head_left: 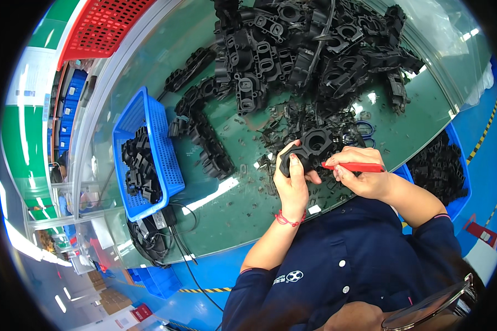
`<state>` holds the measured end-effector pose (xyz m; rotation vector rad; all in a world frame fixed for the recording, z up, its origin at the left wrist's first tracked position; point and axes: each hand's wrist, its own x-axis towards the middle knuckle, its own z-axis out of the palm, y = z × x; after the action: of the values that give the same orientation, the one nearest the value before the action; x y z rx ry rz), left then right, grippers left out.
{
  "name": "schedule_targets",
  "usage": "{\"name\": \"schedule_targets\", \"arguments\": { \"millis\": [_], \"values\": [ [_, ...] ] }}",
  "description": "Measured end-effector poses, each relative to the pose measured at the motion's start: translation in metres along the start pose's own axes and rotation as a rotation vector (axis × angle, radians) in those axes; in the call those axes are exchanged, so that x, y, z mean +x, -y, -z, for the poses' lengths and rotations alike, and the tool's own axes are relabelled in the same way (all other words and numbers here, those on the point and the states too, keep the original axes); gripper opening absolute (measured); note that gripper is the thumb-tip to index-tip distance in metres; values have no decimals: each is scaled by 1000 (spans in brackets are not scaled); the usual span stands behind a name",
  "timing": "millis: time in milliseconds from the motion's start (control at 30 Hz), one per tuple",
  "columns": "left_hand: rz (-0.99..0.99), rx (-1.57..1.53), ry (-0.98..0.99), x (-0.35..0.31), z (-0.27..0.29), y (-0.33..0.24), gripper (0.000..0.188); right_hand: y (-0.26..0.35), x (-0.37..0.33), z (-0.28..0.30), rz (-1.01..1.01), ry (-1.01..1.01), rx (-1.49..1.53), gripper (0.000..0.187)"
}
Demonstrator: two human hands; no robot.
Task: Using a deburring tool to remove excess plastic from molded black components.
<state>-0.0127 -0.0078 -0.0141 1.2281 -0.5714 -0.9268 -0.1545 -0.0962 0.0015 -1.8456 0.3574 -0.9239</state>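
above the tabletop (234,229) near the wearer's edge, the left hand (291,185) holds a black plastic part (307,150) while the right hand (365,179) grips a red tool (359,166) pointed toward it, so overpressing could cause a slip that nicks the holding hand.

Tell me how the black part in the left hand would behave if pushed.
The black part looks thick-rimmed, so it is probably stiff. Its open middle may make it light for its size. Its angular outline should resist rolling.
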Motion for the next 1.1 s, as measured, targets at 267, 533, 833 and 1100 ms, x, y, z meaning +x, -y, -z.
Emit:
{"name": "schedule_targets", "arguments": {
  "millis": [267,533,833,1100],
  "values": [
    [-19,24,11,0,-1,0,39,1,5,3,99,41,-66,15],
    [-31,42,37,-1,-2,-4,36,3,7,6,116,79,-83,17],
    [-4,87,38,-1,-1,-4,36,8,14,13,182,231,-264,22],
    [27,23,-21,1,0,5,36,9,7,7,428,223,-624,28]
  ]
}}
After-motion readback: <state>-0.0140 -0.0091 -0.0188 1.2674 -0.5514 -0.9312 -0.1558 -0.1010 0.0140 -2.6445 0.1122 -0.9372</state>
